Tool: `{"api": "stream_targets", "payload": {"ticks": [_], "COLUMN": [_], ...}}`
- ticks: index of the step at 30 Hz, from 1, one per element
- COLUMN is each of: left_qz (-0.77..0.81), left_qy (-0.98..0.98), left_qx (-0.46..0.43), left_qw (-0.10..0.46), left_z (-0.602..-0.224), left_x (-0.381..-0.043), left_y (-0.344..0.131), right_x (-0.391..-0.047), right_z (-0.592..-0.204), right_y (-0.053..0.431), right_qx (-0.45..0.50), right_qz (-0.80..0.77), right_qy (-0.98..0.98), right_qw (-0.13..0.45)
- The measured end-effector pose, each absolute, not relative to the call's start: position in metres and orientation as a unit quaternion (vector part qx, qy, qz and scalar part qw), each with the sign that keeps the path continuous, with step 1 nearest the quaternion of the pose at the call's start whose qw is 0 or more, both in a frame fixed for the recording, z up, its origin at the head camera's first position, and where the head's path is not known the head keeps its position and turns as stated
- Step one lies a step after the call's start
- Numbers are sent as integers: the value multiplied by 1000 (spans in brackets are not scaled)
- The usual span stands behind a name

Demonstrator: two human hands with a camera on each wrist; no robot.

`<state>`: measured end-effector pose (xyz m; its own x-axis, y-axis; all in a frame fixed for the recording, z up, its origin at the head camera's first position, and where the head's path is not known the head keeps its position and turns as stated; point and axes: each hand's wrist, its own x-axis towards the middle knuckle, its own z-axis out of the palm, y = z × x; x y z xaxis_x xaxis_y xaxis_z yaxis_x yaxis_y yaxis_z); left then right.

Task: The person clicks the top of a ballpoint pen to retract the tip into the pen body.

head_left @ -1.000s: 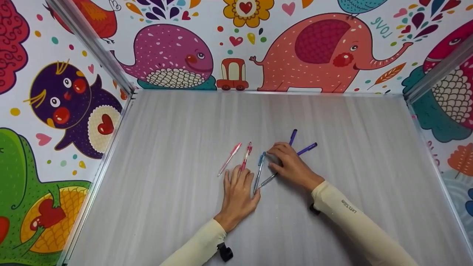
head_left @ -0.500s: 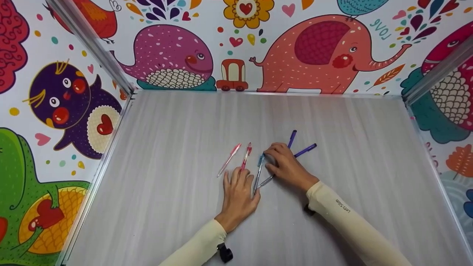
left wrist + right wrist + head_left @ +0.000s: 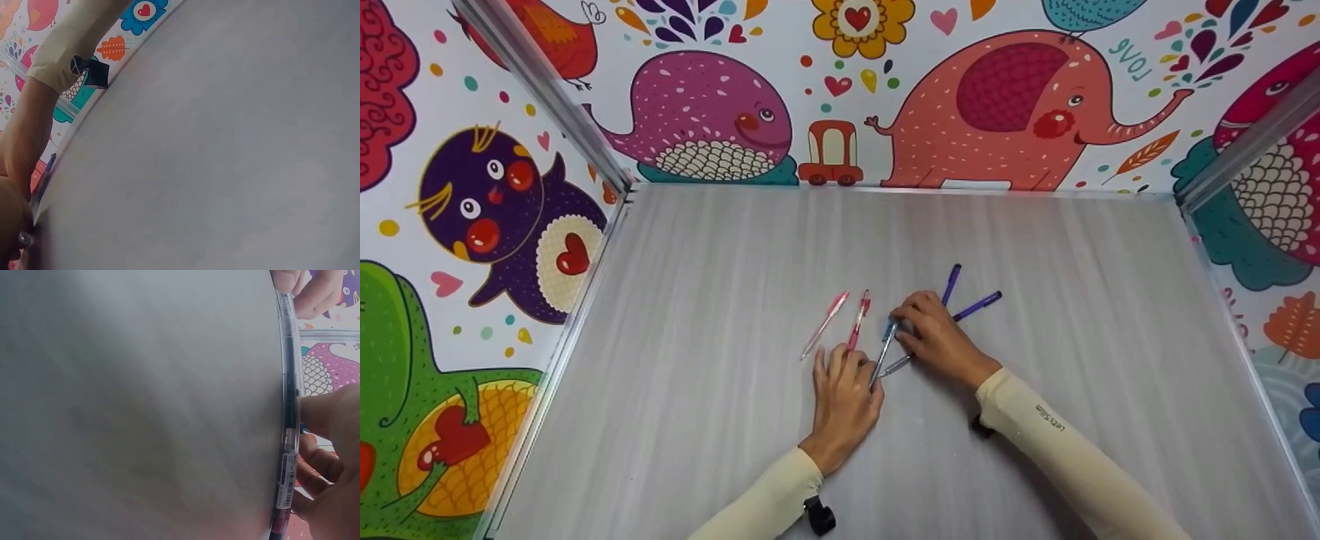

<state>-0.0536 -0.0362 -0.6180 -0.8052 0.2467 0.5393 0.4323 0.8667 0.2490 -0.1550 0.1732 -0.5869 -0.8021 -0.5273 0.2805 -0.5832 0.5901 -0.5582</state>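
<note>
A light-blue pen [image 3: 884, 349] lies slanted between the two hands. My right hand [image 3: 943, 336] bends over its capped upper end, with thumb and forefinger pinching it there. At the pen's lower tip my left hand [image 3: 842, 397] holds it between thumb and forefinger; its other fingers lie over the lower end of a red pen [image 3: 862, 315]. In the right wrist view, the right hand [image 3: 332, 467] has its fingertips at a clear-barrelled pen [image 3: 287, 478]. A purple-capped pen [image 3: 978, 305] passes under the right hand, its clear barrel showing on the other side.
A pink pen [image 3: 825, 324] lies left of the red one. Another purple-capped pen [image 3: 952, 283] sticks out behind the right hand. The pale wood-grain tabletop [image 3: 697, 300] is bounded by walls printed with cartoon animals [image 3: 990, 112].
My right hand has shifted slightly left onto the top of the light-blue pen. That pen has slid a little toward the person, and the left fingers have drawn in around its tip.
</note>
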Motion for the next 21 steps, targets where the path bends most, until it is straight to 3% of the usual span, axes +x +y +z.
{"api": "stream_targets", "payload": {"ticks": [13, 21], "left_qz": [-198, -268], "left_qy": [-914, -917], "left_qx": [-179, -145], "left_qw": [305, 257], "left_z": [-593, -570], "left_x": [-66, -77], "left_y": [-34, -26], "right_x": [-148, -142], "right_z": [-556, -535], "right_y": [181, 186], "right_qx": [339, 314], "right_qz": [349, 352], "right_qy": [-859, -858], "right_qw": [159, 207]}}
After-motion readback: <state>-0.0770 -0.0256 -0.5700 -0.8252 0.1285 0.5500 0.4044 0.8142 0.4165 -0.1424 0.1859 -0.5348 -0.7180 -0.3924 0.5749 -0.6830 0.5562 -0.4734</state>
